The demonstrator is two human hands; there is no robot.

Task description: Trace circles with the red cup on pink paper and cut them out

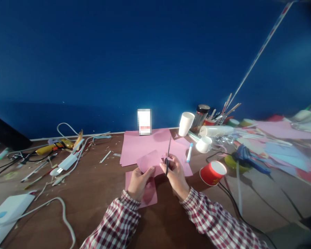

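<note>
My left hand (140, 181) is closed on a rounded piece of pink paper (150, 162), lifting it off the brown table (93, 193). My right hand (175, 174) grips a pair of scissors (168, 154), whose blades point up and away at the paper's right edge. A larger pink sheet (142, 145) lies flat beyond the hands. Another pink scrap (149, 195) lies under my left wrist. Both sleeves are red and white checked.
A red paper cup (212, 173) lies on its side to the right, with white cups (186, 123), a jar (200, 116), a blue-capped marker (189, 152) and heaps of coloured paper (280, 148) beyond. Cables, a glue gun (54, 147) and scraps clutter the left. A white device (5, 216) sits near left.
</note>
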